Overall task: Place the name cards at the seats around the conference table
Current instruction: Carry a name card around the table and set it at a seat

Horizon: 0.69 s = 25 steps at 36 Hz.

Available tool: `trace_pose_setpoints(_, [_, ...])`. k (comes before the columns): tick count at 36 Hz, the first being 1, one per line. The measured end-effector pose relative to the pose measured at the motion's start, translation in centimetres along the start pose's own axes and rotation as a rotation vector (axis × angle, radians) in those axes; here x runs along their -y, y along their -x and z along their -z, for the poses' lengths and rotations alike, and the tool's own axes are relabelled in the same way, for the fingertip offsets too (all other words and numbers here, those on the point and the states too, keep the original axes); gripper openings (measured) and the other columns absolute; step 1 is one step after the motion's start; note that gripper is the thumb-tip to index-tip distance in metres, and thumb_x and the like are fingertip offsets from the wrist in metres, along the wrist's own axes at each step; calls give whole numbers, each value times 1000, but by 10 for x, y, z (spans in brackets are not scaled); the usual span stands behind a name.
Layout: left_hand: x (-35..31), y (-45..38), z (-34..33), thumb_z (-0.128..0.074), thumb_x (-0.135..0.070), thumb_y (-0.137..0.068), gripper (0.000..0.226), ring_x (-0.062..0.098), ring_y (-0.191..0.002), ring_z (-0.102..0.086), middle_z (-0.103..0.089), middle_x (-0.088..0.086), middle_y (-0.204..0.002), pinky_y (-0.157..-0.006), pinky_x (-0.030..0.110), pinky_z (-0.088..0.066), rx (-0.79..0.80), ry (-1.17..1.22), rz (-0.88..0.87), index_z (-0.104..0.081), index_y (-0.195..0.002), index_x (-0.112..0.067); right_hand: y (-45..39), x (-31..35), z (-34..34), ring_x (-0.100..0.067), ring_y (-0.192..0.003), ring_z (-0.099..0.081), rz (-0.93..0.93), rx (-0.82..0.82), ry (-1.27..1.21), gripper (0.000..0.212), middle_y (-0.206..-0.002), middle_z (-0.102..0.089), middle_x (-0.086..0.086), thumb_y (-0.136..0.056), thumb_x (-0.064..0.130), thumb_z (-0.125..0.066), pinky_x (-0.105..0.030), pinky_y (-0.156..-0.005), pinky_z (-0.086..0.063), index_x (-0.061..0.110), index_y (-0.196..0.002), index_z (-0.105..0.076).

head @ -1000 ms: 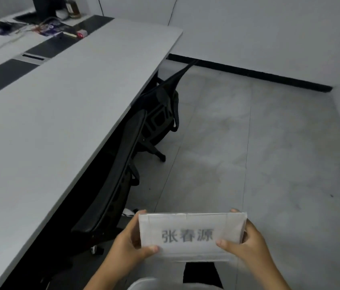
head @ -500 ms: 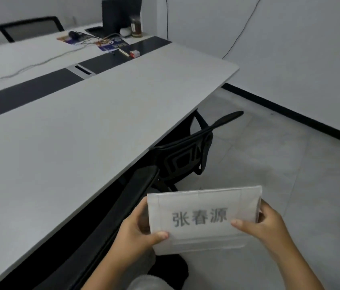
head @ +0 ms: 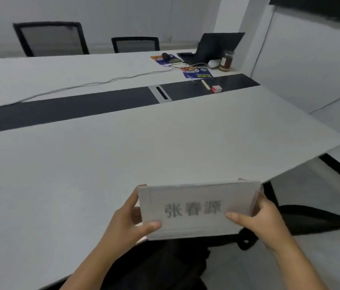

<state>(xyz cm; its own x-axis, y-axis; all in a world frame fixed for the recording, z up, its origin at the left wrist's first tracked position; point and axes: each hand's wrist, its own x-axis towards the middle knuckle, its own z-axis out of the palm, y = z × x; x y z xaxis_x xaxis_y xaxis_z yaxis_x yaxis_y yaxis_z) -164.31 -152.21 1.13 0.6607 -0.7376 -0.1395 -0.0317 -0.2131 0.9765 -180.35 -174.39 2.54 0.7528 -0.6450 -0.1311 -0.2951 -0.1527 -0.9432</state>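
Risk, as I read it from my feed, runs left to right. Table point(head: 81, 174) fills the left and centre, bare near me, so nothing blocks a landing spot there. My left hand point(head: 129, 222) pinches the card's left edge, thumb on the front face and fingers point(head: 138, 193) curled behind. The card point(head: 198, 210) is in the air over the near edge of the table, close to its right corner, facing me, with the printing blurred. My right hand point(head: 263, 222) clamps the right edge the same way, thumb in front.

The holder looks like smooth clear plastic, so a loose pinch could let it slip, and half of it hangs past the edge above a chair point(head: 311, 220); I judge it would drop to the floor or seat. Set too near the corner, it could be knocked off later. Placed as held, the name might face the seat rather than the room. Clutter near the laptop point(head: 213, 49) lies well apart, no threat.
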Motion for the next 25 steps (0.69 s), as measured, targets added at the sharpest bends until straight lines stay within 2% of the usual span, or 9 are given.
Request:
trace_pose_setpoints(3, [13,-22,17,-72,-33,-53,60,1,-78,-67,-70,-25,-83,-74,26,-53,-108,-50,83,-43,-99,-59,-56,-2,-23,-4,-91,-56,-24,123,-30,57,-99,-59,9,-61,-1,-76,-11,-65,-50,39,-90,-49])
trace_pose_setpoints(8, [38,-69,35,-71,-15,-72,68,9,-78,-68,-73,4,-85,-74,31,-55,-238,-118,210,-37,-126,-38,-139,-17,-63,-13,-90,-59,-52,238,-27,59,-100,-60,-2,-62,-1,-77,-31,-80,-49,32,-101,-48])
trace_pose_setpoints(10, [44,-87,39,-70,-14,-72,69,11,-81,-68,-72,3,-89,-77,34,-56,-268,-99,250,-35,-128,-36,-166,-23,-74,-19,-95,-59,-63,264,-29,67,-106,-59,-5,-62,-2,-77,-23,-77,-52,26,-114,-44])
trace_pose_setpoints(12, [47,-103,40,-69,-15,-72,69,13,-83,-68,-72,3,-91,-79,35,-56,-279,-84,278,-35,-127,-39,-188,-27,-81,-23,-97,-57,-60,267,-18,71,-112,-57,-9,-62,-4,-76,-9,-68,-51,25,-117,-42])
trace_pose_setpoints(14, [49,-119,40,-69,-21,-67,69,13,-83,-68,-72,2,-92,-79,34,-56,-288,-63,290,-34,-119,-50,-207,-28,-83,-23,-97,-55,-56,265,-18,70,-116,-54,-10,-62,-6,-76,-6,-65,-49,26,-115,-41])
trace_pose_setpoints(16, [49,-134,40,-68,-24,-63,70,13,-85,-67,-71,0,-93,-80,33,-56,-299,-52,294,-29,-107,-62,-224,-30,-80,-22,-98,-53,-52,266,-2,70,-121,-52,-9,-62,-7,-75,-12,-71,-48,27,-113,-41])
trace_pose_setpoints(20, [51,-161,39,-69,-22,-70,69,13,-89,-66,-68,-3,-95,-81,30,-55,-276,-75,281,-26,-102,-65,-250,-29,-72,-24,-100,-52,-50,271,29,71,-124,-51,-9,-62,-6,-75,-12,-68,-50,30,-114,-41])
trace_pose_setpoints(22, [50,-170,38,-69,-24,-72,69,11,-90,-65,-67,-8,-94,-81,26,-53,-252,-114,287,-23,-103,-65,-258,-26,-67,-22,-101,-51,-35,282,72,69,-120,-51,-6,-63,-2,-76,-26,-79,-44,30,-113,-42])
trace_pose_setpoints(25, [51,-174,37,-69,-33,-71,73,10,-98,-60,-64,-8,-103,-85,23,-48,-266,-203,301,-15,-106,-67,-263,-26,-59,-18,-111,-47,40,276,132,63,-119,-48,1,-64,0,-76,-28,-93,-37,28,-112,-46])
